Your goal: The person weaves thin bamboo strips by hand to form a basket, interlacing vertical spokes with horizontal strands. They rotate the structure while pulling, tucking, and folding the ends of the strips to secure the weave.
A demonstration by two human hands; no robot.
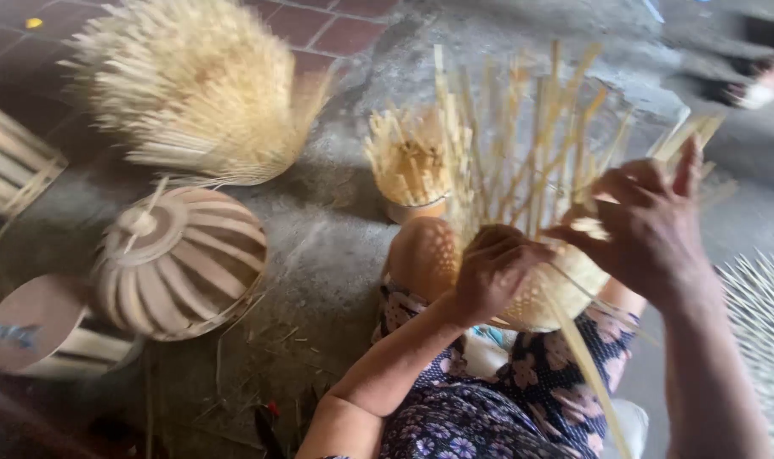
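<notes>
No packages, labels, signs or screens show anywhere in this view.

Matt woven-bamboo basket [557,289]; rough concrete floor [336,229]

Single head-worn view, looking steeply down over the lap; close to the hands, concrete floor [336,246] beyond

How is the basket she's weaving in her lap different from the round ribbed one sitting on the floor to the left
The basket in the lap is unfinished, loose strips fanning upward; the ribbed basket on the floor looks closed and complete. The lap one is gripped by the left hand and right hand; the floor one lies untouched. Both appear to be pale bamboo strips.
</notes>
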